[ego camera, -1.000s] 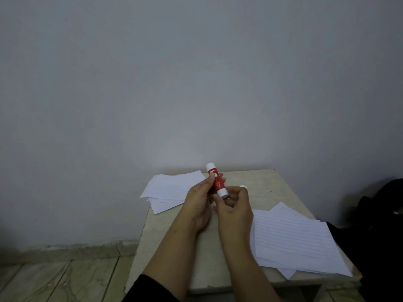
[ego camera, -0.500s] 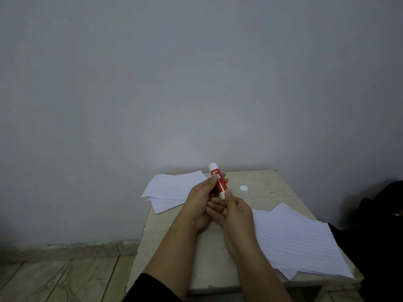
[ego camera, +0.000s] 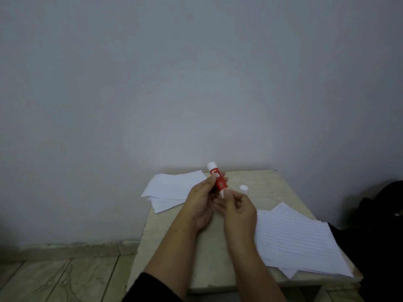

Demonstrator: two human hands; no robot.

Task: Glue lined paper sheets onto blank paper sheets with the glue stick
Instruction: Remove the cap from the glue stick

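Note:
A red glue stick (ego camera: 218,179) with white ends is held upright and slightly tilted above the table's middle. My left hand (ego camera: 202,202) grips its red body. My right hand (ego camera: 238,209) pinches the white lower end with thumb and fingers. The white cap (ego camera: 243,188) stands on the table just right of the hands. A stack of blank sheets (ego camera: 172,189) lies at the far left corner, hanging over the edge. A fanned pile of lined sheets (ego camera: 298,240) lies on the right side.
The small beige stone table (ego camera: 218,264) stands against a plain grey wall. Tiled floor (ego camera: 65,277) shows to the left. A dark bag or cloth (ego camera: 383,214) sits right of the table.
My right hand set the white cap down on the table at the right, then came back to the glue stick's lower end. The left hand kept its grip.

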